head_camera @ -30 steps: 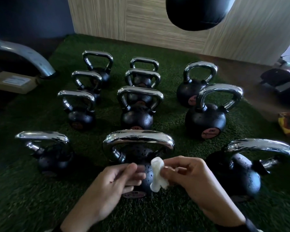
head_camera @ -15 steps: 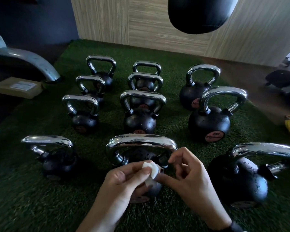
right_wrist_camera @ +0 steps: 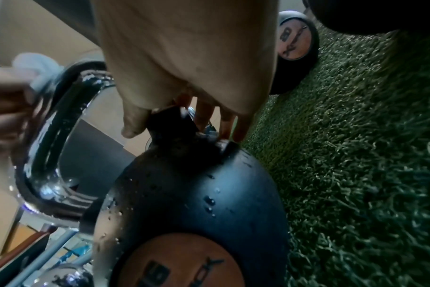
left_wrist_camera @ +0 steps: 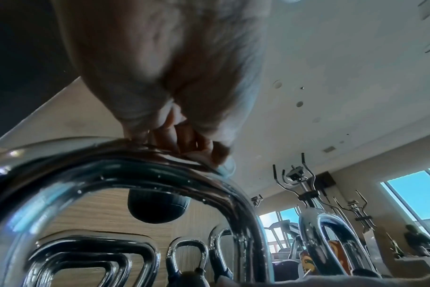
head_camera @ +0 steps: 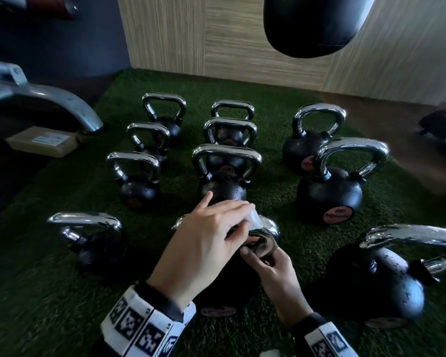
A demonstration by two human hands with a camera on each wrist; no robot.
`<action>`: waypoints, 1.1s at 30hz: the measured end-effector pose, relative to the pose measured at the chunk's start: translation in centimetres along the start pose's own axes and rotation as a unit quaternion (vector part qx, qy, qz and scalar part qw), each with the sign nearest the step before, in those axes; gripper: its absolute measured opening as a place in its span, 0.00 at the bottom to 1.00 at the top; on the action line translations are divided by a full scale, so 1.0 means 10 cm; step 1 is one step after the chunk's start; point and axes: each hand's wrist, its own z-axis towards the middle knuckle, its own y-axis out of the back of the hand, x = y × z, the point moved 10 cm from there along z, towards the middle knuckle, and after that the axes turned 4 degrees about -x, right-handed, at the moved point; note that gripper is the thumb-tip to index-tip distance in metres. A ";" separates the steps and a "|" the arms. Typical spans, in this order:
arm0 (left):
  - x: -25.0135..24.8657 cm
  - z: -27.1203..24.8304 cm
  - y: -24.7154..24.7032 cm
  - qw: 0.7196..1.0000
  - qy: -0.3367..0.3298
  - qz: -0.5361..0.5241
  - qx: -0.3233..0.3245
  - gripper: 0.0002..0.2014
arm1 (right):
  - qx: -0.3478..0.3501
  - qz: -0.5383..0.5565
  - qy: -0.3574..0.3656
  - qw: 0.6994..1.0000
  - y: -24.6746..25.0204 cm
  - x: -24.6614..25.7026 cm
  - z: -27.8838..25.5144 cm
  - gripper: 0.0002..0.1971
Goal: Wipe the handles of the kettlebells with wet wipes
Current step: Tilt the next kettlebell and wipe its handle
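Your left hand: your left hand [head_camera: 206, 238] lies palm-down over the top bar of the nearest kettlebell, fingers curled, pinching a crumpled white wet wipe [head_camera: 254, 219] against the metal; the index finger sticks out straight beyond the bar.
Wet wipe: it sits on the right end of that bar, at your fingertips; in the right wrist view it shows as a pale wad [right_wrist_camera: 37, 64] at the bend of the handle.
Your right hand: your right hand [head_camera: 271, 266] is lower and to the right of the left hand, with thumb and fingers closed round the right-hand root of the same handle, where chrome meets the black collar [right_wrist_camera: 174, 120].
Handle: the curved chrome handle [left_wrist_camera: 140, 174] carries water droplets and is mostly hidden under your left hand in the head view.
Kettlebell: the black round kettlebell [right_wrist_camera: 197, 194] with a round orange label stands on the dark green artificial turf [head_camera: 36, 305], front row, middle; droplets dot its body.
Neighbours: one chrome-handled kettlebell [head_camera: 93, 240] stands left of it, another [head_camera: 386, 279] right of it, each apart from it; further kettlebells stand in rows behind it.
Further out: a black punching bag [head_camera: 317, 24] hangs above the rows behind it, before a pale wood-grain wall [head_camera: 191, 34].
Far left: a flat tan cardboard box [head_camera: 41, 141] lies off the turf, well left of the kettlebell.
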 end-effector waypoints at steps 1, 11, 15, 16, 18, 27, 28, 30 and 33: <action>-0.02 -0.01 0.00 1.000 -0.014 0.008 -0.006 0.17 | -0.015 -0.039 0.015 0.999 0.03 -0.02 0.02 0.10; 0.26 -0.42 0.31 0.987 -0.012 -0.011 -0.161 0.16 | -0.035 -0.066 0.034 0.997 0.06 -0.04 0.03 0.10; 0.79 -0.70 0.42 0.950 0.127 -0.112 -0.261 0.11 | -0.033 -0.061 0.031 0.997 0.07 -0.06 0.05 0.09; 0.93 -0.80 0.42 0.932 0.178 -0.146 -0.282 0.10 | -0.033 -0.064 0.030 0.997 0.07 -0.07 0.05 0.09; 1.04 -0.98 0.38 0.898 0.244 -0.190 -0.313 0.11 | -0.033 -0.064 0.033 0.997 0.08 -0.07 0.04 0.09; 1.26 -1.52 -0.20 0.765 0.468 -0.289 -0.334 0.17 | -0.030 -0.059 0.019 0.998 0.08 -0.09 0.04 0.10; 1.26 -1.56 -0.24 0.756 0.475 -0.300 -0.336 0.13 | -0.027 -0.061 0.017 0.998 0.08 -0.08 0.04 0.10; 1.25 -1.60 -0.28 0.753 0.459 -0.328 -0.340 0.08 | -0.022 -0.070 0.013 0.997 0.07 -0.08 0.05 0.09; 1.20 -1.58 -0.25 0.783 0.435 -0.311 -0.318 0.10 | -0.019 -0.076 0.012 0.997 0.08 -0.06 0.04 0.12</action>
